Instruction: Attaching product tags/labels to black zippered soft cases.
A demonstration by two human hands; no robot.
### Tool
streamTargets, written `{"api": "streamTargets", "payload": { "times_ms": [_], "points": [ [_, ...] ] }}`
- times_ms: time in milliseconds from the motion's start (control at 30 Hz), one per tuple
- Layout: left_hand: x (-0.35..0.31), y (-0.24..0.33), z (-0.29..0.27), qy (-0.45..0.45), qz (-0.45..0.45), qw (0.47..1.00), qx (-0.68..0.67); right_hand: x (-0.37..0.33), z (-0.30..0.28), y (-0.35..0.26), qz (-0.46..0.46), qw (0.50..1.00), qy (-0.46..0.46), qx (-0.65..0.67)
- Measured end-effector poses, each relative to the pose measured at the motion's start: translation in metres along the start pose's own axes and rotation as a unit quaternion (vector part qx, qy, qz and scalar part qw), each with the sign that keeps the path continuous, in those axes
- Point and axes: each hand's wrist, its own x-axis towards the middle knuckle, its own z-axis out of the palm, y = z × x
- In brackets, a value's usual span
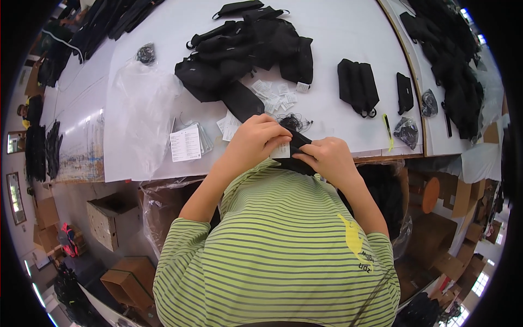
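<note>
At the near edge of the table, a black fabric pouch (298, 140) is between my two hands. My left hand (256, 137) pinches it from the left, beside a small white label (281, 150) that hangs at the pouch. On the right, the closed fingers of my right hand (328, 158) grip the pouch's other side. Just beyond my hands lies a tangle of black strings (294, 121), with loose white labels (274, 97) scattered behind it. A stack of white printed cards (186, 144) sits left of my left hand.
A heap of black pouches (245, 52) covers the far middle of the white table (348, 27). To the right lie more black pouches (358, 87), a yellow cutter (387, 125) and a bag of black strings (406, 132). Clear plastic (139, 109) spreads on the left.
</note>
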Motion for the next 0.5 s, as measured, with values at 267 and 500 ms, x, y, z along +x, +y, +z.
{"api": "streamTargets", "payload": {
  "times_ms": [267, 500],
  "points": [
    [-0.015, -0.007, 0.009, 0.221, -0.014, 0.975, -0.029, 0.016, 0.011, -0.011, -0.07, 0.997, -0.017, 0.012],
    [-0.04, -0.012, 0.015, 0.121, 0.026, 0.988, 0.089, 0.027, 0.015, -0.017, -0.107, 0.994, -0.031, -0.001]
  ]
}}
